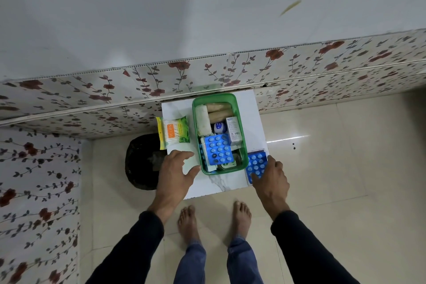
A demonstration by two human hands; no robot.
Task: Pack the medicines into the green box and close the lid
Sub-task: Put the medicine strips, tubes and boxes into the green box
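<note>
Packing status: the green box (217, 132) sits in the middle of the small white table (251, 117), lid off and already pretty full.

Right hand: the right hand (270, 176) lies over the loose blue pill strip (254, 166) at the table's right edge, fingers spread flat on it. Can't tell if it's actually pinched yet or just pressed down.

Left hand: the left hand (177, 172) hangs open near the box's front left corner, holding nothing, fingertips just beside the box wall.

Risk 1: that loose strip hangs partly over the table's right edge, so a sloppy slide could probably push it onto the floor instead of lifting it.

Risk 2: the box looks crowded, with another blue strip (217, 148) lying on top near the front. Stacking one more there might leave things too high for a lid to shut.

Risk 3: the cotton bud packet (173, 132) pokes over the table's left edge, so I'd guess a bump from the left arm knocks it off.

Risk 4: no lid anywhere in view, so the closing step may stall.

Count, blue strips: two, one in the box, one outside.

Count, rolls in box: three, one white roll (203, 120) and two tan rolls (219, 110) at the back.

Count, white cartons: one white carton (234, 129) on the box's right side.

Count, packets outside: one.
</note>
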